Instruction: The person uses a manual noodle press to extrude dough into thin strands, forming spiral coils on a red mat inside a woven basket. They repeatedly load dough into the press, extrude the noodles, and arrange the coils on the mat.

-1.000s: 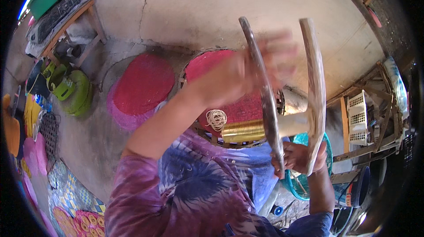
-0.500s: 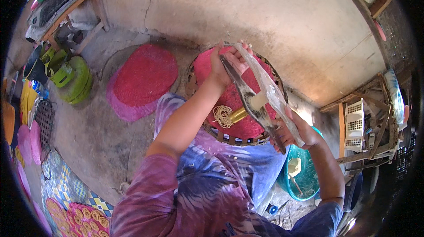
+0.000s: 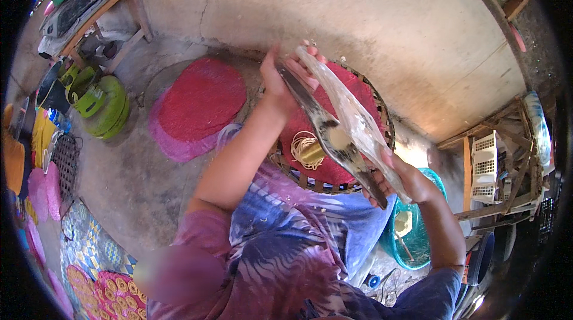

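Both hands grip a hand-held noodle press made of a dark wooden bar and a pale, dough-smeared bar, lying nearly side by side. My left hand is closed round their far ends, and my right hand is wrapped round the near right ends. A pale plunger shows between the bars. Below the dark bar, a brass cylinder points down-left. Thin cream strands lie coiled at its mouth, over a red round mat on a woven basket.
Red and pink round mats are stacked on the floor at left. Beyond them stands a green gas cylinder. A teal tub with a pale lump and a stick sits at right. Coiled strands cover mats at lower left.
The two bars have come closer together, with less of the plunger showing between them. My left hand and the press's far end have shifted left. The view has moved slightly.
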Tool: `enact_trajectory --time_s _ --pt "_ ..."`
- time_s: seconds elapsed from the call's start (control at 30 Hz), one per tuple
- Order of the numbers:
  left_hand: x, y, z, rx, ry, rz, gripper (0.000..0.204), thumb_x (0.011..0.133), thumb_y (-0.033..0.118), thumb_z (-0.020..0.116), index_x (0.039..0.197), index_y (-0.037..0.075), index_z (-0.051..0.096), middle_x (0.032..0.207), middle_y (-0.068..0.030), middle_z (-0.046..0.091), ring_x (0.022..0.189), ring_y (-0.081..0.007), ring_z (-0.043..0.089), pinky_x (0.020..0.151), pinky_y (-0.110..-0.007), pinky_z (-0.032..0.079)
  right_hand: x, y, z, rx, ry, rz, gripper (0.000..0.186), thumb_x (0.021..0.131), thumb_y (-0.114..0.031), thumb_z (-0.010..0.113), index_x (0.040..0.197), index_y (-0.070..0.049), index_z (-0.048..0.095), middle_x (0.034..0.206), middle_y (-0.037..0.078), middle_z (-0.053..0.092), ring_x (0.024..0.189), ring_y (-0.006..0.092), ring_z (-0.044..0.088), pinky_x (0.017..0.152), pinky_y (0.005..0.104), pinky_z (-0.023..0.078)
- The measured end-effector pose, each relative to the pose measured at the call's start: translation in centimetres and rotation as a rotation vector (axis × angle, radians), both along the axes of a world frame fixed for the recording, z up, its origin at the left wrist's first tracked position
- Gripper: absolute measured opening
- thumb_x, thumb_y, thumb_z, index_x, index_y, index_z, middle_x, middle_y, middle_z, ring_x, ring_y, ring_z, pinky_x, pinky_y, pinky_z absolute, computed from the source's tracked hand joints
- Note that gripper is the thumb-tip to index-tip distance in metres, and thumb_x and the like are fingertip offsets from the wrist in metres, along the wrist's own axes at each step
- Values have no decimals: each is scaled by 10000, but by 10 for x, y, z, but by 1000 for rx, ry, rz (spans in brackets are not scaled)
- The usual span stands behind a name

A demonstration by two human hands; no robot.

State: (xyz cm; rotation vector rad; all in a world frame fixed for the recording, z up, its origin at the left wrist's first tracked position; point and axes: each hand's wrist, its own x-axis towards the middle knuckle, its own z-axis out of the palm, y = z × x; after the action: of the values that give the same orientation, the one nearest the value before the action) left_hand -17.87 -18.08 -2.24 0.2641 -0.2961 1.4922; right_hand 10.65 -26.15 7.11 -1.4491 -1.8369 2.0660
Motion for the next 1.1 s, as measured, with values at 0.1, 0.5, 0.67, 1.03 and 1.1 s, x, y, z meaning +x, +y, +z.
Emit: enact_trajectory --time_s 0.1,0.5,0.67,1.03,1.1 --pt "23 4 -7 -53 11 42 439 912 477 445 973 62 576 879 -96 607 892 -298 561 833 -421 478 17 -5 0 24 -56 -4 742 937 -668 288 1206 -9 500 865 165 635 694 240 648 606 344 524" --pt "22 7 -20 111 -56 146 225 939 354 511 912 149 600 824 29 618 785 -165 599 687 -362 425 -7 4 -135 -693 1005 -323 735 913 -564 483 1384 -15 350 958 330 558 652 338 665 547 365 585" --pt "21 6 -29 137 -136 193 182 940 322 526 905 159 602 828 53 631 790 -139 605 697 -353 417 -14 7 -162 -897 1199 -291 638 932 -457 514 1379 -27 362 982 294 547 577 307 645 472 318 564" --pt "-33 -22 6 291 -74 370 227 952 362 485 899 186 618 814 54 654 728 -135 612 688 -358 387 -45 -6 -125 1314 -299 326 450 980 -314 416 1349 -58 453 1128 160 604 1054 420 558 954 491 431" --pt "-51 -46 24 360 -56 352 277 958 404 454 900 188 619 798 48 656 718 -139 611 689 -354 374 -45 -12 -108 1312 -289 251 520 854 -173 535 1356 -66 456 1062 191 549 936 400 590 805 466 499"
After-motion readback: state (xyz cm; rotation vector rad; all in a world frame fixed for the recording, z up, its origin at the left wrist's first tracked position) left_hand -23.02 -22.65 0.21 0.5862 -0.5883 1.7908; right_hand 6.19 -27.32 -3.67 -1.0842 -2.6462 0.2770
